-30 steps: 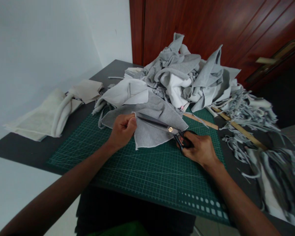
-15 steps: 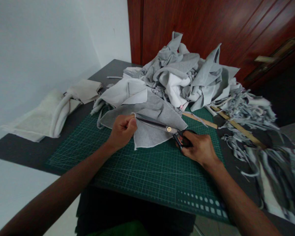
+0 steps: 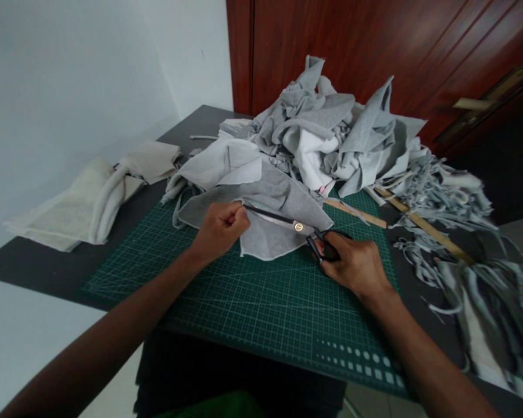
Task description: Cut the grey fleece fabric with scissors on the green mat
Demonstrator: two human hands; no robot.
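Note:
My right hand (image 3: 353, 260) is closed round the black handles of a pair of large scissors (image 3: 297, 226). Their blades point left across a grey cloth (image 3: 268, 241), with the tips close to my left hand. My left hand (image 3: 223, 227) is closed in a pinch on the cloth's edge; the fingers hide most of the gripped part. The cloth lies partly on a green cutting mat (image 3: 261, 307), and its near corner hangs toward me below the blades.
Behind the cloth rises a heap of grey and white fabric (image 3: 314, 116). Cut strips (image 3: 444, 180) and wooden rulers (image 3: 431, 232) lie at the right, with longer strips (image 3: 497, 319) nearer me. Folded white cloths (image 3: 78, 203) sit at the left, by the wall. A door (image 3: 375, 40) stands behind.
My left hand has moved slightly right, closer to the scissors. The blades look a little more closed, and the cloth's near corner has shifted slightly up and right.

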